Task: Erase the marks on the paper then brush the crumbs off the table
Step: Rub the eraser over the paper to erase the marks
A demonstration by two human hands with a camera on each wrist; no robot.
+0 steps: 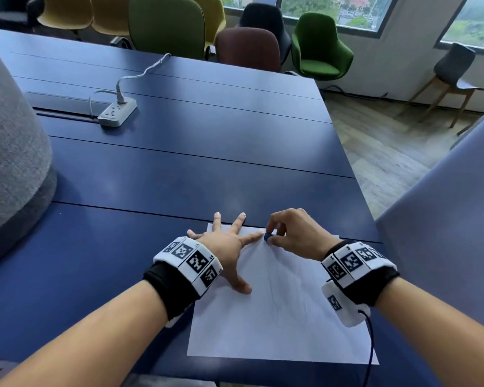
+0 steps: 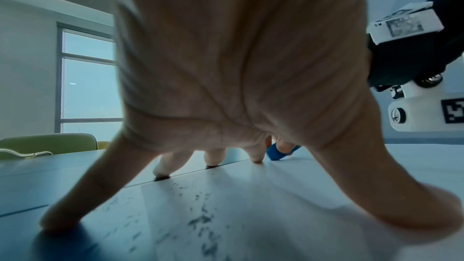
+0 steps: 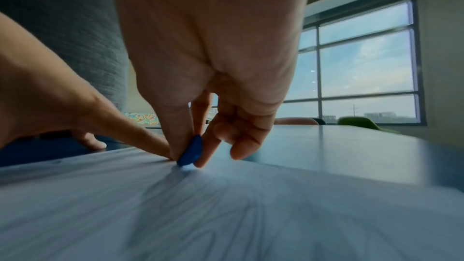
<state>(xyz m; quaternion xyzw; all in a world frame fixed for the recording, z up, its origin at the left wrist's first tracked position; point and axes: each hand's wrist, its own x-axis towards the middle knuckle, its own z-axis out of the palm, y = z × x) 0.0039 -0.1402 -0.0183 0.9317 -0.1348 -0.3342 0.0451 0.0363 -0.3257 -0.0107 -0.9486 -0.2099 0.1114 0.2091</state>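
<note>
One small blue eraser (image 1: 267,237); paper (image 1: 277,317) faintly smudged

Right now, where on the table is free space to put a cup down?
Bare table lies between the power strip and the paper, and left of the left hand. The paper's far edge is crowded: both hands and the eraser.

Paper (image 1: 277,311) is lying on the near part of the table (image 1: 179,169), by its right edge. Left hand (image 1: 229,247) is resting spread on the paper's far left corner (two fingertips reaching past the far edge onto the table). Right hand (image 1: 296,233) is sitting just right of it, eraser (image 1: 268,237) touching the paper. Crumbs (image 2: 203,219) are lying under the left palm. Power strip (image 1: 117,111) is sitting far left; chairs (image 1: 319,46) are standing behind the table.
</note>
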